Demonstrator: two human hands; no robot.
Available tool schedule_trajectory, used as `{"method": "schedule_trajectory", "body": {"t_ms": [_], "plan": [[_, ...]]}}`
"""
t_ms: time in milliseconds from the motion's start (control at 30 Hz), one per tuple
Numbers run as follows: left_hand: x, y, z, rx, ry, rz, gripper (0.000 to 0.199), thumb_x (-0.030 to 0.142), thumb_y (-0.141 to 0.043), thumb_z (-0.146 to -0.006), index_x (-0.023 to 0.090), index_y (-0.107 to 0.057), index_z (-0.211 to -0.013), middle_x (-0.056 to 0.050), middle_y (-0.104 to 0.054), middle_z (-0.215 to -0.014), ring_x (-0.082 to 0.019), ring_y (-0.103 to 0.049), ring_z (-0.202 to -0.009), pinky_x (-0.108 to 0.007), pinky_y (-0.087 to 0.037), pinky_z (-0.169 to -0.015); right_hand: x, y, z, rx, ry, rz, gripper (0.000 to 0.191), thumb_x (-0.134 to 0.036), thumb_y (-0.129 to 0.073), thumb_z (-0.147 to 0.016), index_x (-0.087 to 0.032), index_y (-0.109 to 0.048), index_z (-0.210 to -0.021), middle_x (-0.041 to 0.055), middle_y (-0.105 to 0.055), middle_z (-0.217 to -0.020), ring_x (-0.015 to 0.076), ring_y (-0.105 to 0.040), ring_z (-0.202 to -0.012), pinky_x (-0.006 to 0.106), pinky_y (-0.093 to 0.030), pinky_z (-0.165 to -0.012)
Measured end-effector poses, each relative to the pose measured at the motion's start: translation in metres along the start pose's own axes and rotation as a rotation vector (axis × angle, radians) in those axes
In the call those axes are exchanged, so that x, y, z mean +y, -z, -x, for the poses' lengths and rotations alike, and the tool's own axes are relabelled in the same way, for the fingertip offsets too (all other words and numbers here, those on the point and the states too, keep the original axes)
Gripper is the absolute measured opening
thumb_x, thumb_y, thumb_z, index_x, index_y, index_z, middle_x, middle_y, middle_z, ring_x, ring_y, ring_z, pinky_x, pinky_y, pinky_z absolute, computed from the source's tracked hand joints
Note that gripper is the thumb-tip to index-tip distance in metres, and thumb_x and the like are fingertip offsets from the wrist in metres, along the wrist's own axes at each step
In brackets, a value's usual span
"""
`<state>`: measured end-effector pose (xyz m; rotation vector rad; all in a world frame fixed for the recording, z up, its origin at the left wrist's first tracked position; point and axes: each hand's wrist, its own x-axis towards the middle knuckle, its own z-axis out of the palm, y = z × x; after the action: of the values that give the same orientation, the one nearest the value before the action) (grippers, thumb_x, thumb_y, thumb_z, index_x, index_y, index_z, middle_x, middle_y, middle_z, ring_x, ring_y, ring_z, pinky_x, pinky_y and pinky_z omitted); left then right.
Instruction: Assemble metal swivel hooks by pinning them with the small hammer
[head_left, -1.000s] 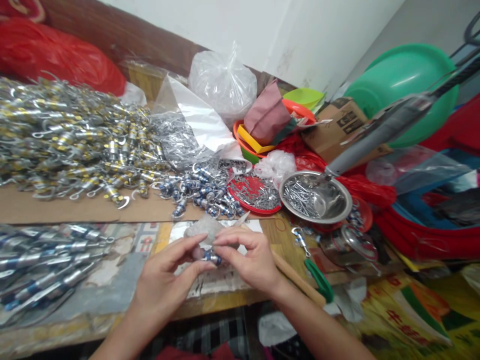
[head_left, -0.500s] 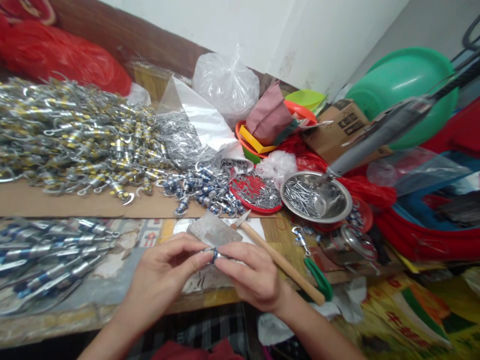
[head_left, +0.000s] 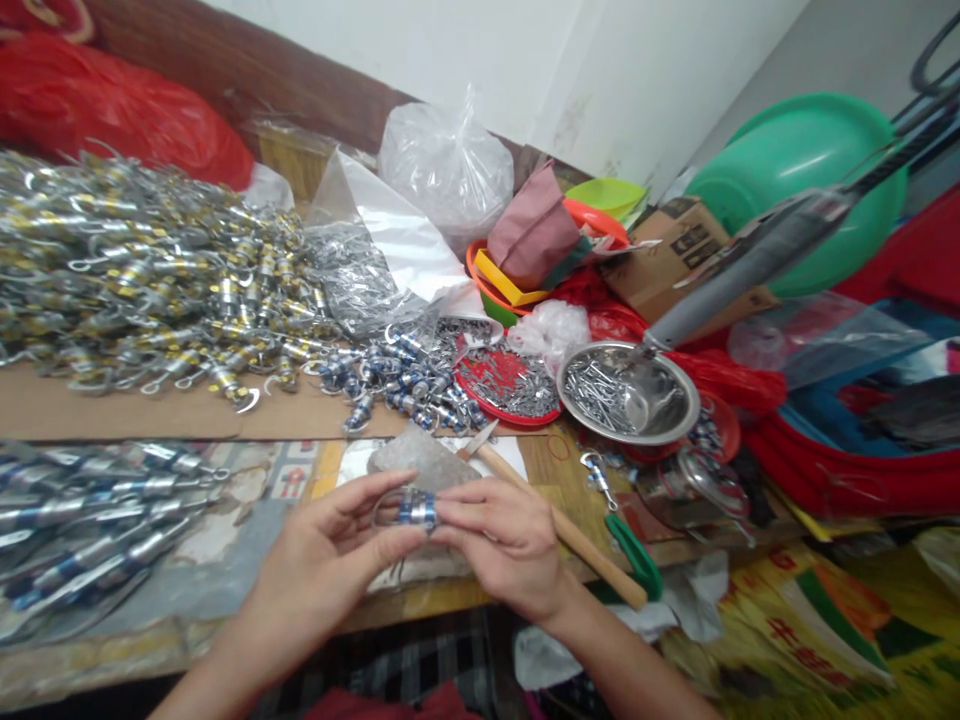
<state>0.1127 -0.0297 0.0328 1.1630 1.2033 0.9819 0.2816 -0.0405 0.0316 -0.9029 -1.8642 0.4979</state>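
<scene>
A small blue and silver metal hook fitting [head_left: 416, 508] is between my hands, above the front of the workbench. My right hand [head_left: 506, 540] pinches its right end between thumb and fingers. My left hand [head_left: 337, 545] curves around its left end, index finger above and thumb against the lower edge. A thin wire loop at that end reaches in among the left fingers. Just behind my hands lies a grey flat block [head_left: 424, 458]. A hammer with a wooden handle [head_left: 592, 550] slants down to the right beside my right hand.
Yellow-silver hook fittings [head_left: 165, 270] heap at the back left, with longer blue-silver ones [head_left: 82, 520] in front. Loose blue fittings [head_left: 412, 385] lie mid-bench. A red plate [head_left: 517, 414] and a steel bowl [head_left: 637, 436] hold small metal pins. A grey rod [head_left: 750, 270] slants over the bowl.
The fitting has turned so its blue and silver bands now show. My left fingers have spread farther apart around it, while my right hand keeps its pinch. The view has shifted slightly.
</scene>
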Motion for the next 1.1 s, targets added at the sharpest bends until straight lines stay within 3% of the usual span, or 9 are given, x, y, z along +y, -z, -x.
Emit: {"method": "schedule_trajectory", "body": {"t_ms": [133,200,300,433,567,700,867,967,1100], "plan": [[-0.008,-0.005,0.000,0.010,0.121,0.134,0.058,0.030,-0.074,-0.053,0.018,-0.056,-0.107,-0.004,-0.071,-0.085,-0.021,-0.065,-0.080,-0.029,-0.053,-0.072,0.012,0.008,-0.016,-0.202,-0.204,-0.016,0.009,-0.024,-0.065,-0.073,-0.018,-0.072,-0.074,0.0039,-0.070,-0.071,0.0135,-0.065,-0.066,0.022,-0.052,-0.060],[-0.010,-0.006,-0.001,-0.024,0.143,0.174,0.064,0.030,-0.072,-0.058,0.018,-0.048,-0.116,-0.003,-0.070,-0.083,-0.020,-0.065,-0.081,-0.028,-0.052,-0.074,0.035,0.020,-0.036,-0.275,-0.315,0.200,0.014,-0.027,-0.059,-0.078,-0.020,-0.071,-0.078,0.0017,-0.070,-0.077,0.0124,-0.065,-0.073,0.021,-0.051,-0.066],[-0.011,-0.005,-0.003,-0.071,0.167,0.198,0.068,0.029,-0.072,-0.060,0.020,-0.040,-0.120,-0.001,-0.067,-0.079,-0.019,-0.064,-0.081,-0.027,-0.051,-0.074,0.084,0.039,-0.072,-0.134,-0.505,0.731,0.026,-0.020,-0.043,-0.087,-0.020,-0.061,-0.106,0.0065,-0.065,-0.103,0.0157,-0.060,-0.095,0.027,-0.045,-0.083],[-0.013,-0.005,-0.005,-0.140,0.195,0.211,0.070,0.028,-0.070,-0.063,0.022,-0.033,-0.122,-0.001,-0.065,-0.078,-0.019,-0.064,-0.079,-0.028,-0.050,-0.073,0.141,0.045,-0.104,-0.181,-0.594,0.874,0.034,-0.009,-0.051,-0.077,-0.015,-0.057,-0.111,0.0159,-0.066,-0.096,0.0287,-0.059,-0.096,0.042,-0.043,-0.081],[-0.014,-0.003,-0.008,-0.150,0.229,0.260,0.077,0.026,-0.072,-0.060,0.022,-0.029,-0.124,-0.001,-0.066,-0.077,-0.021,-0.066,-0.078,-0.031,-0.051,-0.072,0.161,0.039,-0.115,-0.241,-0.595,0.899,0.036,-0.001,-0.054,-0.069,-0.014,-0.061,-0.102,0.0168,-0.064,-0.099,0.0304,-0.058,-0.097,0.043,-0.041,-0.083],[-0.013,0.001,-0.011,-0.106,0.252,0.253,0.083,0.023,-0.076,-0.055,0.022,-0.028,-0.124,0.000,-0.066,-0.076,-0.021,-0.067,-0.075,-0.032,-0.052,-0.071,0.143,0.041,-0.115,-0.255,-0.556,0.814,0.024,-0.005,-0.056,-0.069,-0.013,-0.066,-0.090,0.0136,-0.064,-0.101,0.0255,-0.058,-0.096,0.035,-0.042,-0.084],[-0.011,0.001,-0.014,-0.099,0.245,0.240,0.083,0.023,-0.076,-0.054,0.022,-0.031,-0.123,0.000,-0.066,-0.075,-0.021,-0.067,-0.073,-0.032,-0.052,-0.069,0.075,0.027,-0.073,-0.289,-0.406,0.561,0.015,-0.019,-0.053,-0.081,-0.019,-0.066,-0.089,-0.0001,-0.068,-0.084,0.0108,-0.063,-0.076,0.021,-0.048,-0.072],[-0.011,0.001,-0.015,-0.092,0.236,0.236,0.081,0.023,-0.076,-0.054,0.023,-0.033,-0.122,0.000,-0.065,-0.074,-0.021,-0.066,-0.074,-0.032,-0.052,-0.068,0.039,0.015,-0.038,-0.276,-0.098,0.246,0.012,-0.015,-0.056,-0.079,-0.016,-0.067,-0.085,0.0027,-0.068,-0.079,0.0114,-0.061,-0.073,0.021,-0.048,-0.069],[-0.014,0.001,-0.015,-0.114,0.218,0.228,0.080,0.025,-0.076,-0.054,0.022,-0.033,-0.121,0.000,-0.064,-0.074,-0.021,-0.065,-0.073,-0.034,-0.052,-0.066,0.020,0.016,-0.021,-0.398,-0.020,0.328,0.013,-0.015,-0.052,-0.082,-0.015,-0.065,-0.082,0.0048,-0.064,-0.076,0.0135,-0.057,-0.072,0.024,-0.045,-0.067]]}}
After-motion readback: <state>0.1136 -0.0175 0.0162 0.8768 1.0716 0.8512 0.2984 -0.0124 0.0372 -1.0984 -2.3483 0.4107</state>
